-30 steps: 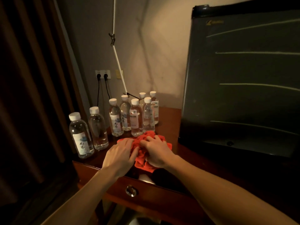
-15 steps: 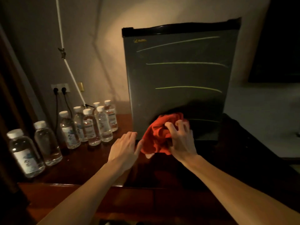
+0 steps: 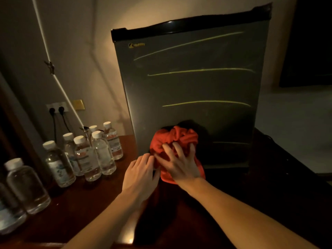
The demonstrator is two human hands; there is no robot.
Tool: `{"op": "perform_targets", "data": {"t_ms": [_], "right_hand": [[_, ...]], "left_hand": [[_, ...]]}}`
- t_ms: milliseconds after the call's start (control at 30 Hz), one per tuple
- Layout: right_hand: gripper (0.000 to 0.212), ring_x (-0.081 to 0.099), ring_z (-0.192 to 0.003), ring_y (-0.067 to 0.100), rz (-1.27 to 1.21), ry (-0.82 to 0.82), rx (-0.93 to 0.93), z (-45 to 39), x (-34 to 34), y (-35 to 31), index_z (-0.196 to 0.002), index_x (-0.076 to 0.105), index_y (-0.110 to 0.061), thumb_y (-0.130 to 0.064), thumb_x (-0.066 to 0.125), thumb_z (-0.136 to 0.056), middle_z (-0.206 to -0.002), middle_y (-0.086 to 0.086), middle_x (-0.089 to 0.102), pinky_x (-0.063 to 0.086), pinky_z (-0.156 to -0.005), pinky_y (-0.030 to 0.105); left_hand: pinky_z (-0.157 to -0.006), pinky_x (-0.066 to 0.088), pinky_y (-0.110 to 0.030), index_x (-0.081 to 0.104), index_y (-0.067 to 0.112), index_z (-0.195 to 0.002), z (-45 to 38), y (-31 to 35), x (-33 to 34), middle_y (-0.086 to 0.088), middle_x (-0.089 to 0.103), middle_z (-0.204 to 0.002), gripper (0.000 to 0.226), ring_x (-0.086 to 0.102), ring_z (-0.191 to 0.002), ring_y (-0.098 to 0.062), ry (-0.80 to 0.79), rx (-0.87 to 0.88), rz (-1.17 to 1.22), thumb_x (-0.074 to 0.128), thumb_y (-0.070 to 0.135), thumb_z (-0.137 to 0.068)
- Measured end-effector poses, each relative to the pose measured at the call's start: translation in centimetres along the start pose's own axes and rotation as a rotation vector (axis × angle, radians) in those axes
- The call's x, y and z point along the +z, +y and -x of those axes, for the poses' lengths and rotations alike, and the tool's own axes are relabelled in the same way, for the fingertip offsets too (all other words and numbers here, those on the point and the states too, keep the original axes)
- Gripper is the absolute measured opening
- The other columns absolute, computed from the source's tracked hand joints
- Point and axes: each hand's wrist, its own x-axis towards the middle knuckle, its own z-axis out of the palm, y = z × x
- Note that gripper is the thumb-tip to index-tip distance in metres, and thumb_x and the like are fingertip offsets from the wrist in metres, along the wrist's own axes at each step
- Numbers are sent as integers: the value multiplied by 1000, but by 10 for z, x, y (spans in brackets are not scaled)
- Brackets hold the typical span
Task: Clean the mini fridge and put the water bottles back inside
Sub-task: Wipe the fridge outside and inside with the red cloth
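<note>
A dark mini fridge (image 3: pixel 194 90) stands on the wooden table (image 3: pixel 75 203) with its door shut and pale streaks across the front. My right hand (image 3: pixel 177 162) presses a crumpled red cloth (image 3: pixel 175 139) against the lower part of the fridge door, fingers spread over it. Just left of the cloth is my left hand (image 3: pixel 140 175), fingertips touching the cloth's edge. Several clear water bottles (image 3: pixel 95 150) with white caps stand in a cluster on the table to the left of the fridge.
Two more bottles (image 3: pixel 27 187) stand near the table's left front edge. A wall socket (image 3: pixel 56 107) with two black plugs and a taut white cord (image 3: pixel 61 87) lie behind the bottles. A dark surface (image 3: pixel 280 177) extends right of the fridge.
My right hand lifted the red cloth off the table and carried it right onto the fridge door. My left hand followed alongside. The view turned right toward the fridge.
</note>
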Motion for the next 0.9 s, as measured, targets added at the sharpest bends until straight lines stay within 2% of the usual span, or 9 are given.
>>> {"op": "perform_targets", "data": {"t_ms": [67,167,233,400,500,567,633,767,900], "right_hand": [[44,35,-125,28,62,57,-80,1,10,1,-119,65,-46,-48,57,-76,-139,-3,51,43,-86,68],[72,31,-128,27,108,70,-140,6,14,19,-126,60,-45,-57,77,-56,-145,-4,31,41,-90,67],[66,30,-127,27,133,99,-123,11,10,33,-126,59,-46,-62,75,-63,-144,-5,26,43,-90,66],[43,38,-115,35,89,85,27,39,-3,81,-114,68,-39,-48,65,-72,-136,4,37,45,-84,66],[46,47,-105,40,104,32,171,72,-13,122,-120,65,-36,-41,46,-78,-125,13,52,44,-81,59],[48,48,-100,41,116,-8,286,95,-20,151,-126,58,-36,-39,52,-78,-118,15,54,45,-76,53],[60,47,-101,44,111,-82,379,108,-28,172,-132,50,-36,-36,63,-73,-118,17,48,48,-73,54],[63,47,-103,52,-66,-65,508,95,-45,177,-138,44,-31,-48,42,-78,-116,25,47,50,-75,58],[85,47,-101,43,-134,56,341,58,-49,152,-136,50,-28,-60,72,-61,-122,19,45,46,-81,53]], "left_hand": [[-89,47,-35,58,18,-114,-1,-5,4,2,58,-114,36,57,-107,-20,-6,-1,-11,49,44,-90],[-89,46,-34,56,18,-112,-7,-1,7,2,57,-111,34,56,-106,-20,-13,19,-17,49,43,-91],[-86,47,-36,55,17,-106,-13,12,7,0,56,-105,31,57,-101,-22,-4,41,-4,48,41,-90],[-81,49,-40,59,13,-110,-22,52,3,-6,61,-108,32,60,-97,-27,54,128,21,56,37,-89],[-87,48,-39,57,13,-128,-26,76,1,-6,60,-125,45,60,-109,-26,42,158,45,53,40,-92],[-93,46,-37,55,15,-133,-28,90,2,-4,57,-132,48,56,-118,-23,27,166,60,47,44,-95],[-96,44,-35,52,16,-135,-30,102,5,-2,54,-136,49,53,-122,-21,20,187,67,43,45,-96],[-100,41,-36,51,15,-137,-37,116,8,-4,52,-138,53,51,-124,-22,17,197,67,44,46,-94],[-93,45,-39,56,13,-129,-43,111,4,-7,57,-131,53,56,-117,-26,42,182,9,50,46,-89]]}}
